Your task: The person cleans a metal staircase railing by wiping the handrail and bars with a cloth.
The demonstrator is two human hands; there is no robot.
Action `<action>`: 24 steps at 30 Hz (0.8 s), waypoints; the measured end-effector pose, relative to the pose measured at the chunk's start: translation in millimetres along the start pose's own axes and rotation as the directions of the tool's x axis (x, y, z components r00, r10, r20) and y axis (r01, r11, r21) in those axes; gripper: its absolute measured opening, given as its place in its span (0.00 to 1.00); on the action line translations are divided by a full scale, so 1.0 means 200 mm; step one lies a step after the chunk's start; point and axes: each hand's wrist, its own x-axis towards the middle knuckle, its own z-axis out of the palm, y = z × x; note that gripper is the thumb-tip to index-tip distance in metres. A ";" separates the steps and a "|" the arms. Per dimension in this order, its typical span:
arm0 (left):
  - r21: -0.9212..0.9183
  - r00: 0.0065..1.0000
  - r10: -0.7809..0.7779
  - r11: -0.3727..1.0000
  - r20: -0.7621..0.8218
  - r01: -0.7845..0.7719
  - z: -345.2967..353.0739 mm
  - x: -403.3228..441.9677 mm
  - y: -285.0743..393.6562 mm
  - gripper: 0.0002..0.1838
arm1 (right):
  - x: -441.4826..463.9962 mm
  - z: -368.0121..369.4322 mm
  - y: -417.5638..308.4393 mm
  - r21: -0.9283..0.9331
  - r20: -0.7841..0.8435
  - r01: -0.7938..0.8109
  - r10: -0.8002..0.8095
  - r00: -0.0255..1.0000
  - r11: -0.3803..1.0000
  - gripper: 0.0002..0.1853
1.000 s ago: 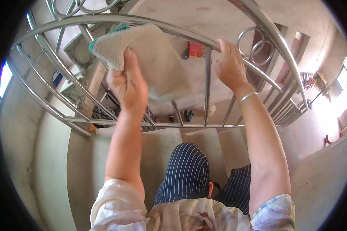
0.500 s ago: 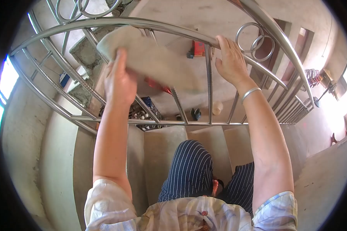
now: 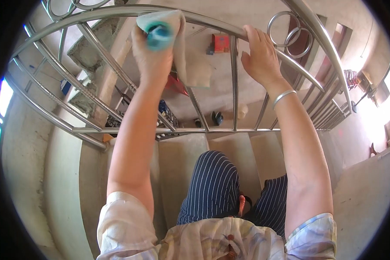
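Note:
A pale cloth (image 3: pixel 182 52) with a teal edge is bunched in my left hand (image 3: pixel 154 58), its free part hanging down on the right. The hand is closed round it at the curved metal top rail (image 3: pixel 203 19), slightly blurred. My right hand (image 3: pixel 262 56), with a silver bangle on the wrist, rests on the same rail farther right. Its fingers lie over the rail and the thumb points to the left. Upright bars (image 3: pixel 234 86) run from the rail down to a lower bar (image 3: pixel 221 130).
Stair treads (image 3: pixel 182 156) lie below the railing, beside my knees in striped trousers. Beyond the bars, on the floor below, are a red box (image 3: pixel 221 43), dark shoes (image 3: pixel 216 118) and a pale round object (image 3: pixel 242 111). Metal rings (image 3: pixel 298 42) adorn the railing at right.
My left hand has turned and moved up against the rail, and the cloth, spread out before, now hangs folded from it. My right hand has stayed on the rail.

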 end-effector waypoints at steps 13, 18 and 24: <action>0.035 0.915 -0.402 0.916 0.042 0.401 -0.16 -0.48 -0.50 0.15 | 0.00 0.03 0.00 -0.060 0.020 -0.056 0.058 0.998 0.997 0.29; 0.121 0.923 -0.279 0.940 -0.266 0.319 0.01 -0.07 -0.09 0.10 | -0.01 0.04 0.03 -0.061 -0.040 0.031 -0.033 0.999 0.998 0.26; 0.184 0.985 0.166 0.968 0.052 -0.173 -0.08 0.00 -0.32 0.12 | 0.01 0.07 0.03 -0.076 -0.075 0.012 -0.017 0.997 0.997 0.26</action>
